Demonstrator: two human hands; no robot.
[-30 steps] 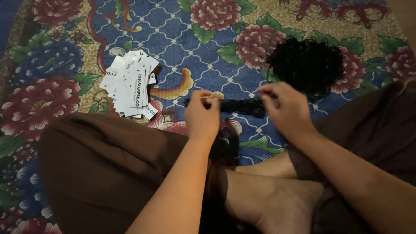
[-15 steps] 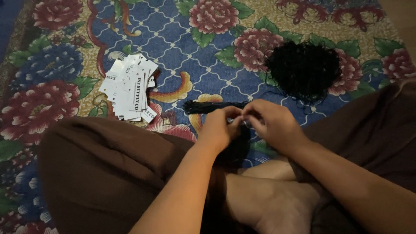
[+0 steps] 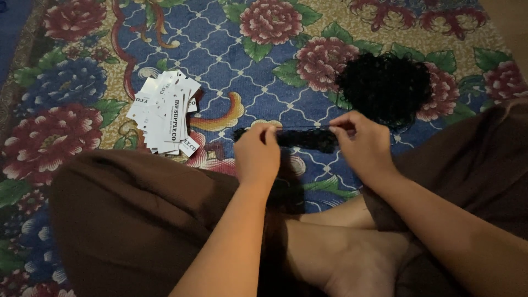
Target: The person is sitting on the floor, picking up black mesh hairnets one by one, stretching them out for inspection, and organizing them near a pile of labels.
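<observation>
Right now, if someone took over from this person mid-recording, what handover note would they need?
Left hand: grip shut on one end of a thin black strand.
Right hand: grip shut on the other end; the strand is stretched level between both hands, above the floral rug.
Black tangled pile: on the rug beyond the right hand.
White printed tags: heaped on the rug to the left, untouched.
Done: one strand pulled out straight. Left: the pile and tags remain separate.
</observation>
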